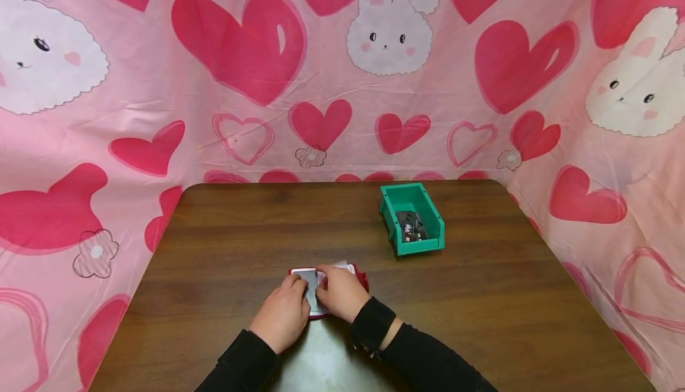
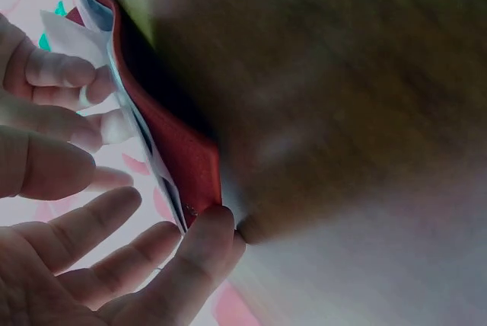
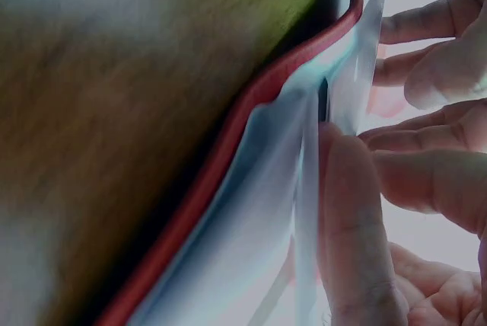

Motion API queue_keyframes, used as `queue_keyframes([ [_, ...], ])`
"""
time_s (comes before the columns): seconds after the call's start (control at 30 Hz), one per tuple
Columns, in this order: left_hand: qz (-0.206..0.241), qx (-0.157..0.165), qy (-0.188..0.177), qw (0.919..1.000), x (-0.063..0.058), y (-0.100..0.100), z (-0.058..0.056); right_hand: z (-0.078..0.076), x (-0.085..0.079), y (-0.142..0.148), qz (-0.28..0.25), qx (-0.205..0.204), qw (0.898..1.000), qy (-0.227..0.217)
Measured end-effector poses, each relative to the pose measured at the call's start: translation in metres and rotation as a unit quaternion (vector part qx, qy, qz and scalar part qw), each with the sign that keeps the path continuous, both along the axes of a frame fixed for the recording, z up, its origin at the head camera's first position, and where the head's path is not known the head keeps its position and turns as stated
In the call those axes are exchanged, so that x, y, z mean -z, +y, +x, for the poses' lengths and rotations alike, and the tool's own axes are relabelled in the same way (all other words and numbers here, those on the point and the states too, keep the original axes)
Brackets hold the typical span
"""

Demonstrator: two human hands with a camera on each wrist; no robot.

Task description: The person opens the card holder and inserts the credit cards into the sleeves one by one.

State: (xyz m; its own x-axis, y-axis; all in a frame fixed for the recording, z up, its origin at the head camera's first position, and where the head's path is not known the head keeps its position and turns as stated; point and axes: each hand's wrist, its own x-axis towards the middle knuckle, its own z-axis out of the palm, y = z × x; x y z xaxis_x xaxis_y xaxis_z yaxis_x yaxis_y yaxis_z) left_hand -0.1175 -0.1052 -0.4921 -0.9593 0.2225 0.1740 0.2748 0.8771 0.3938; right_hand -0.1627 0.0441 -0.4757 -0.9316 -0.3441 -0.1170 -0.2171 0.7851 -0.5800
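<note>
A red card holder with clear plastic sleeves lies spread on the table in front of me. My left hand grips its left side; in the left wrist view the thumb sits on the corner of the red cover, with the other fingers behind the sleeves. My right hand pinches a sleeve, thumb on one side and fingers on the other. A dark edge shows between the layers near that thumb in the right wrist view; what it is I cannot tell.
Beyond the card holder to the right stands a green plastic bin with black cards marked "Vip" inside. The brown wooden table meets a pink heart-and-rabbit cloth at its back and sides.
</note>
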Motion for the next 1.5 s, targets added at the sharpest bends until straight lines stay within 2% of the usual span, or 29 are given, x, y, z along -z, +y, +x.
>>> queue_keyframes([
  [0.1,-0.001,0.005,-0.009,0.9999,0.000,0.001,-0.001,-0.001,0.000,0.001,0.006,-0.001,1.000,0.006],
  [0.27,-0.013,0.007,-0.058,0.9982,-0.002,0.002,-0.003,-0.002,0.000,0.008,0.019,-0.005,1.000,0.011],
  [0.4,-0.031,0.012,-0.063,0.9975,-0.003,0.002,-0.002,-0.002,0.000,0.019,0.079,-0.008,0.996,0.041],
  [0.47,-0.034,0.013,-0.050,0.9981,-0.001,0.001,-0.002,-0.001,0.000,0.025,0.133,-0.010,0.988,0.081],
  [0.57,-0.037,0.014,-0.034,0.9986,-0.001,0.000,-0.001,-0.001,0.003,0.029,0.205,-0.016,0.969,0.141],
  [0.67,-0.038,0.012,-0.033,0.9986,-0.001,0.000,-0.001,-0.001,0.004,0.031,0.240,-0.019,0.958,0.157],
  [0.83,-0.038,0.011,-0.044,0.9983,-0.001,0.001,-0.001,0.000,0.004,0.031,0.260,-0.039,0.951,0.164],
  [0.97,-0.041,0.008,-0.047,0.9980,0.000,0.001,-0.001,0.000,0.004,0.028,0.242,-0.041,0.957,0.154],
  [1.17,-0.039,0.010,-0.053,0.9978,0.001,0.000,-0.001,0.000,0.003,0.025,0.170,-0.016,0.979,0.115],
  [1.23,-0.038,0.011,-0.048,0.9981,0.001,0.000,-0.001,-0.002,0.002,0.025,0.128,-0.004,0.987,0.099],
  [1.33,-0.034,0.009,-0.045,0.9984,0.002,0.000,-0.002,-0.005,0.001,0.027,0.029,0.015,0.998,0.050],
  [1.43,-0.026,0.010,-0.036,0.9990,0.001,0.000,-0.002,-0.009,0.000,0.029,-0.065,0.032,0.997,-0.006],
  [1.5,-0.021,0.009,-0.032,0.9992,0.001,-0.001,-0.002,-0.010,-0.001,0.030,-0.083,0.025,0.996,-0.022],
])
